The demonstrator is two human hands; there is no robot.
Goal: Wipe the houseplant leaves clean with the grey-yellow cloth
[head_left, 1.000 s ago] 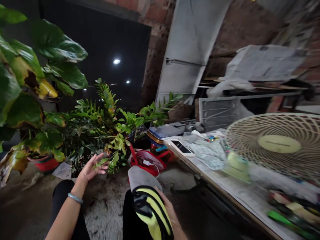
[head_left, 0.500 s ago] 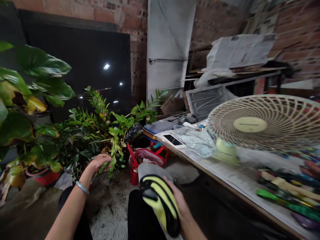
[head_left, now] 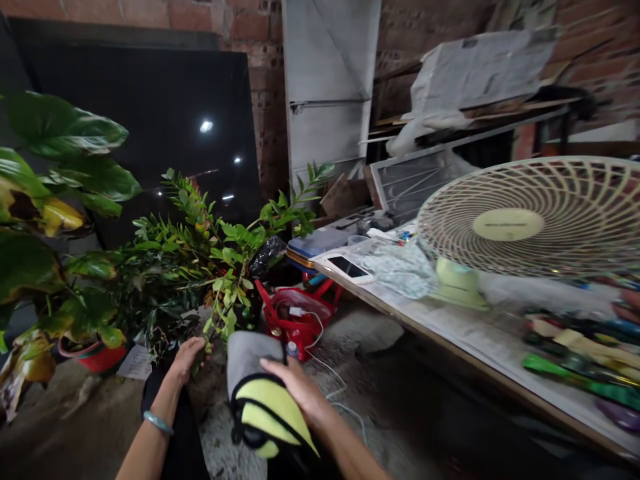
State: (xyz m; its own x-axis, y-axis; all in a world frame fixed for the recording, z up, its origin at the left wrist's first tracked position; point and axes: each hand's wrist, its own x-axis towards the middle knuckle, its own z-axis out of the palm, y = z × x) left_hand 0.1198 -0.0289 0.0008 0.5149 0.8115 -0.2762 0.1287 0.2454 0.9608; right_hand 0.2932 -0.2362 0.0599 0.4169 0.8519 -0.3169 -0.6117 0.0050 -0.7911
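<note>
My right hand (head_left: 295,387) grips a grey, black and yellow-green fabric item (head_left: 270,407), its thumb lying over the grey end. To the left, my left hand (head_left: 189,357), with a pale bangle on the wrist, is beside the low leaves of a green plant (head_left: 225,307); its fingers are partly hidden and blurred, so a hold on a leaf cannot be made out. Just beyond the fabric item sits a red bag (head_left: 285,310) with a white plug and cable (head_left: 320,320) hanging out of it onto the floor.
A table (head_left: 425,317) at the right carries a white phone (head_left: 350,268), a patterned cloth (head_left: 400,270), a pale fan (head_left: 510,223) and scattered coloured items. A potted plant (head_left: 93,357) is at the left. A dark panel (head_left: 150,120) leans against the brick wall.
My right hand has moved left with the fabric item, uncovering more of the red bag and its cable. My left hand is lower. The view has shifted slightly.
</note>
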